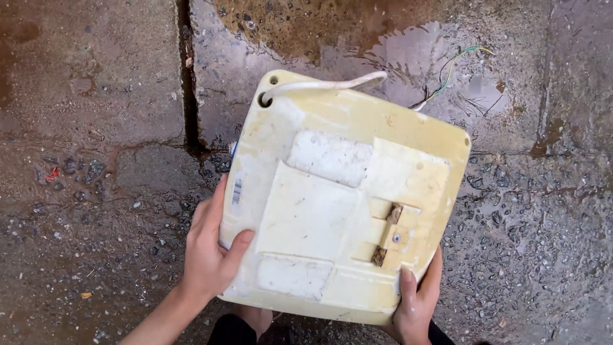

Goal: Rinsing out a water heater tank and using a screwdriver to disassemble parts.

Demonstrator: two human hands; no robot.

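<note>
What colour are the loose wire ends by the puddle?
Green and yellow wire ends, seen in the head view, trailing from the white cable.

One label only: a small rectangular sticker point(237, 190), white with dark bar-like stripes, stuck upright near the left edge of the yellowed plastic cover point(345, 191), just above the left hand's point(211, 252) thumb. Its print is too small to make out.

Soft, even daylight; sky glare on wet ground point(408, 51); sharp focus.
</note>
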